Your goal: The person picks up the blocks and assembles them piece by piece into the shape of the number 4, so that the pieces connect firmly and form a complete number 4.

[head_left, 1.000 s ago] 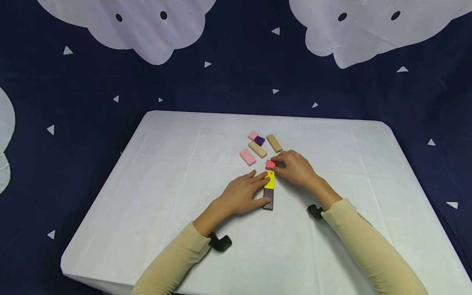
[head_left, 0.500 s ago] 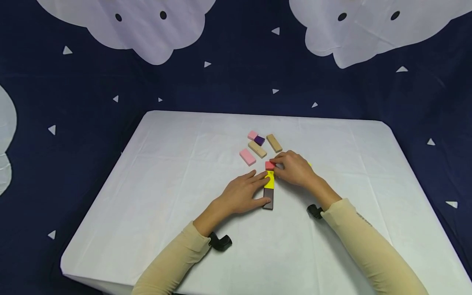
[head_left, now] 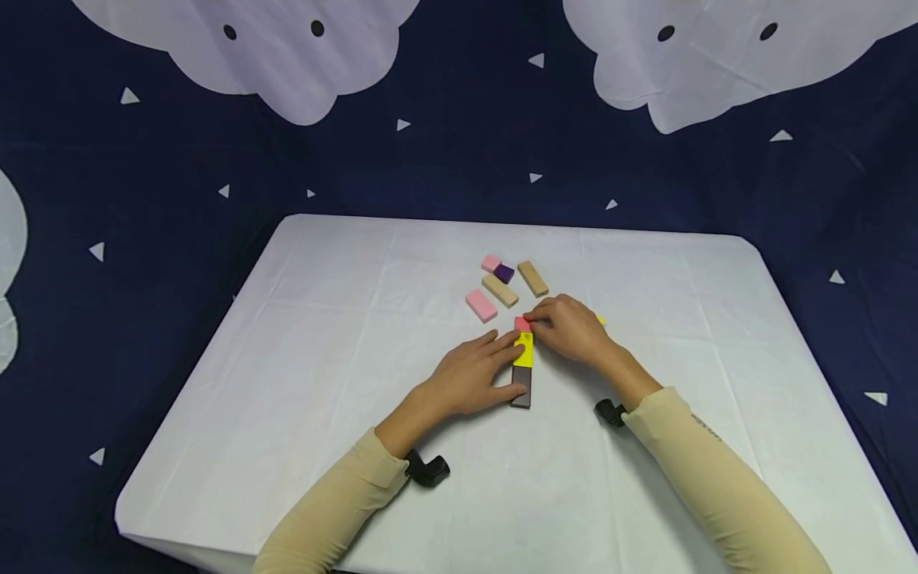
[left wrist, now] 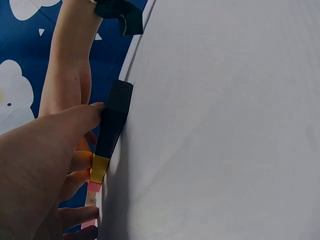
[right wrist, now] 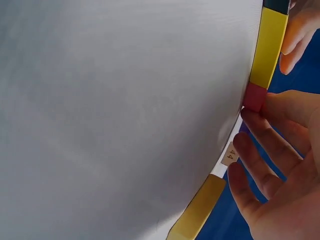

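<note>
Clock hours are read from the yellow block (head_left: 526, 357), with twelve toward the far edge of the white table (head_left: 315, 399). At the left, a beige sleeve (head_left: 333, 506) comes in around seven, and a black gadget (head_left: 428, 471) sits by that wrist. The left hand (head_left: 472, 376) lies at eight, palm down, fingers spread: the thumb touches the dark grey block and fingers reach onto the yellow block.

The large pink block (head_left: 481, 305) lies between ten and eleven, apart from both hands. The small pink block (head_left: 491, 262) lies farther out at eleven, and the near tan block (head_left: 500, 291) is closer in at eleven. The purple block (head_left: 504, 273) is just beside the small pink one.

The dark grey block (head_left: 521, 395) sits at six, end to end with the yellow block, and the red block (head_left: 521, 324) is at twelve, against the yellow block's other end. The three make one straight row. Just past twelve lies the far tan block (head_left: 533, 279).

The right hand (head_left: 570, 328) is at two, thumb and a finger pinching the red block, its other fingers held apart. Behind it peeks a second yellow block (head_left: 601, 320), mostly hidden. Another black gadget (head_left: 610, 413) and beige sleeve (head_left: 717, 470) follow at four.
</note>
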`<state>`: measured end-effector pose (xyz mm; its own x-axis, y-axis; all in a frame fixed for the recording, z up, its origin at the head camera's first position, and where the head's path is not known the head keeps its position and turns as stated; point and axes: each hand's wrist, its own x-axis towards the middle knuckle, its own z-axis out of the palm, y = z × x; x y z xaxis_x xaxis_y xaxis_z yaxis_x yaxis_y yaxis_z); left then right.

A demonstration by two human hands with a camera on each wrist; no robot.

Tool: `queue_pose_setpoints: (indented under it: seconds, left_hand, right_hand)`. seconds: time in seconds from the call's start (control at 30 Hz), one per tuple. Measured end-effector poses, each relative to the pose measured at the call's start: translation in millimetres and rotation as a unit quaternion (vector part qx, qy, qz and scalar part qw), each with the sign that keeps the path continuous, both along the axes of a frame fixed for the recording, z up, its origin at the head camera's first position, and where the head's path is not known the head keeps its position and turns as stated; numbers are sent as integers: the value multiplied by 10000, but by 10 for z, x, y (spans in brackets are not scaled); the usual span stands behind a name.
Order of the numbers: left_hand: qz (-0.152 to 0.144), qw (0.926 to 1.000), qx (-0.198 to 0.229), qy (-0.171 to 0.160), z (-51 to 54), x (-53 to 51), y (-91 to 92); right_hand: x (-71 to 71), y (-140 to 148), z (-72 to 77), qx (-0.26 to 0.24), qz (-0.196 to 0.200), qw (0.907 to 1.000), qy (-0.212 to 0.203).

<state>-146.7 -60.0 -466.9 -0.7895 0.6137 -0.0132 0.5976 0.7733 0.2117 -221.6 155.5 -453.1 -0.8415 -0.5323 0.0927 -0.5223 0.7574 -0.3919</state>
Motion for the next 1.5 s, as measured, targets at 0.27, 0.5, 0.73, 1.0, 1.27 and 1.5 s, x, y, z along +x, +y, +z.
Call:
queue_pose_setpoints:
  seconds: [0.27, 0.5, 0.73, 1.0, 1.27, 1.5]
  left_hand:
    - [-71, 10000, -54, 44, 23, -20, -1]
    - [-151, 9996, -233, 56, 60, -42, 12]
    - [-76, 9995, -295, -54, 51, -37, 10]
    - [-97, 9996, -243, -49, 36, -38, -3]
    - [-89, 9998, -187, -75, 39, -45, -6]
    - [-77, 9997, -250, -15, 58, -45, 12]
  right_hand:
    - [-3, -13, 3, -9, -66, 9998, -179]
    - [1, -15, 4, -16, -129, 9997, -217]
    - [15, -35, 17, -1, -142, 9995, -291]
    - [7, -27, 0, -91, -70, 9998, -151]
    - [2, -14, -4, -170, -103, 9996, -207]
    - [6, 85, 41, -1005, -357, 9924, -621]
